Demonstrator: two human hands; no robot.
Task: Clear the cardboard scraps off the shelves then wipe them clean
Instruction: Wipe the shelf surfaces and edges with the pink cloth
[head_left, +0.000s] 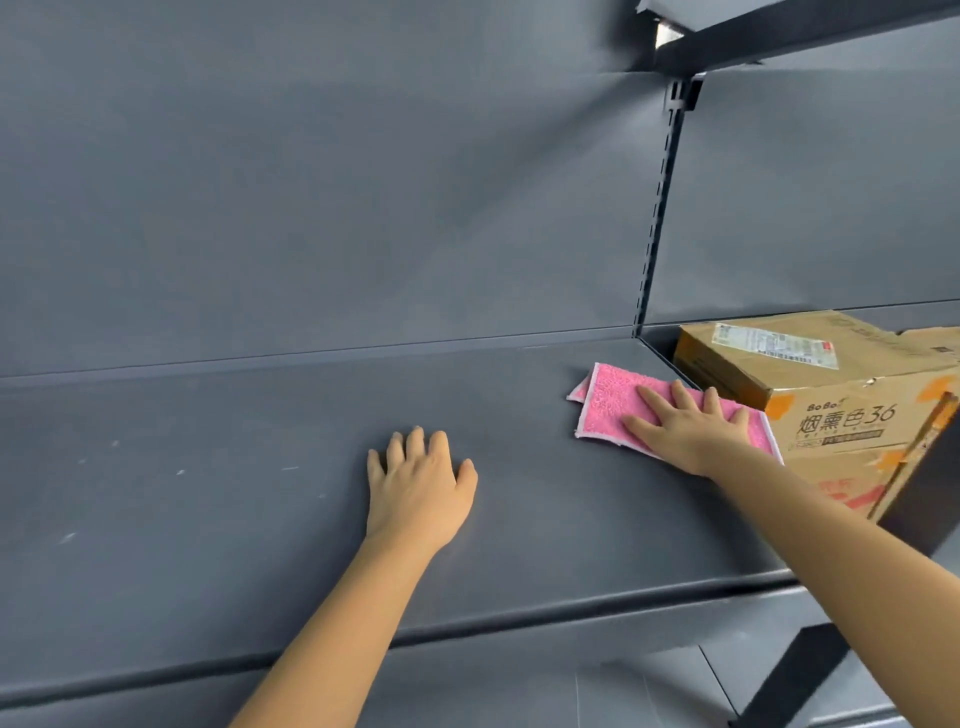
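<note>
Pink cloth (670, 413) lies at the right end of the grey shelf (208, 493) beside the cardboard box (810, 395), flat under the right hand (685, 421), which should press down and slide slowly while the open left hand (418, 488) rests flat on the shelf.

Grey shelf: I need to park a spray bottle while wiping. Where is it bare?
Bare: the long stretch of shelf left of the left hand, back to the rear panel, and the strip between both hands. Crowded: the right end, where the right hand presses the pink cloth beside the cardboard box.
</note>
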